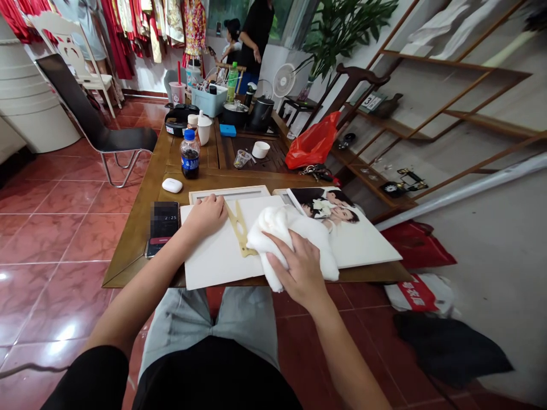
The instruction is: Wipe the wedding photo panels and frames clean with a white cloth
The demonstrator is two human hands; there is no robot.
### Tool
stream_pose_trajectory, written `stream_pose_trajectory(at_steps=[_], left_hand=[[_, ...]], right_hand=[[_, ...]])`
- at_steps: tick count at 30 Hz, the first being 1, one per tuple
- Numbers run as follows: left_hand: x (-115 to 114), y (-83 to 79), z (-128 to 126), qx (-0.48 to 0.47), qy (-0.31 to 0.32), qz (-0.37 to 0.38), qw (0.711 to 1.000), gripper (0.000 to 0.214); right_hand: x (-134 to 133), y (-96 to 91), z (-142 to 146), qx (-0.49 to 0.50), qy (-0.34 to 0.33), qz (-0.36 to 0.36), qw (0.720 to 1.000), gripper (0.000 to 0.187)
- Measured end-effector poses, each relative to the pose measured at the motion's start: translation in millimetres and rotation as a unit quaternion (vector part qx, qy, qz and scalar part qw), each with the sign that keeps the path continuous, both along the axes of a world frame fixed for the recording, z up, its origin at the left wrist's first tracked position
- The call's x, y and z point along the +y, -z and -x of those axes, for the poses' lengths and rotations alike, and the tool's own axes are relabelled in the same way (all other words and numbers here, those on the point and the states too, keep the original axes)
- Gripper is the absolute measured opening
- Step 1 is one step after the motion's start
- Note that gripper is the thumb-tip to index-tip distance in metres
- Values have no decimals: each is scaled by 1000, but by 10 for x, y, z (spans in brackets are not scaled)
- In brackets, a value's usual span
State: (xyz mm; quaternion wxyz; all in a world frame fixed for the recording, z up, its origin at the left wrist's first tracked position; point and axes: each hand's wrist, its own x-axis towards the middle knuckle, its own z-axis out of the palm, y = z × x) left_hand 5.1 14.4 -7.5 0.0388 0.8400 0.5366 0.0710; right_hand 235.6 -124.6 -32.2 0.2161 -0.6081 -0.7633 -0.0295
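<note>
My right hand [299,267] grips a bunched, fluffy white cloth [273,225], fingers spread over its near side. Under the cloth lies a blank white board [209,265] at the table's near edge. My left hand [208,214] rests palm down on the upper left of this board, holding nothing. Between the hands is a flat yellowish tool [238,228] with cut-outs, its lower end close to the cloth. To the right, a printed photo panel of a couple [367,242] lies face up; the cloth covers part of its left side. Light frames [252,191] show behind the board.
Left on the wooden table [137,245] are a phone [164,225], a white earbud case [172,185] and a cola bottle [190,154]. Farther back stand pots, a blue bin [209,101] and a red bag [314,142]. Shelves line the right; people are in the background.
</note>
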Motion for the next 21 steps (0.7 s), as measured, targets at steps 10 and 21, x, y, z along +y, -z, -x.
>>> stream_pose_trajectory(at_steps=[10,21], left_hand=[[-18,-16,8,18,13,-1,1000,32],[82,-3,-16,38,-15,28,999,32]], right_hand=[[-81,-56,599,-47,-98,-2,994,48],[-285,-51,1036,-21,-208,-31,978,53]])
